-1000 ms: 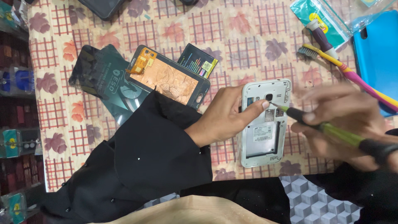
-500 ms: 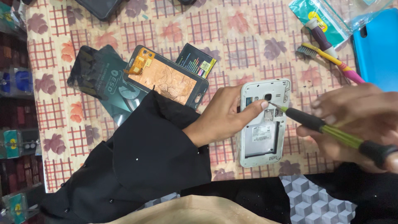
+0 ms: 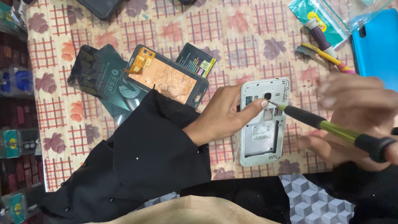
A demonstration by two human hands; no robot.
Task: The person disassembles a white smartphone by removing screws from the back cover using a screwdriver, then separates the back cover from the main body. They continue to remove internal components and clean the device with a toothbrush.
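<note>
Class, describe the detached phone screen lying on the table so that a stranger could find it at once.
Start at the patterned tablecloth, then the black sleeve. Just above its cuff lies the detached screen, partly on a dark pouch. Only it shows a coppery foil back inside a black frame.

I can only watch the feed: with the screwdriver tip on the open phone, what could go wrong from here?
1. The right hand is blurred with motion, so the screwdriver tip might slip off across the white phone frame.
2. Only the left hand fingers steady the frame on the patterned cloth; it could shift.
3. The left sleeve rests on the detached screen panel and could drag it.
</note>
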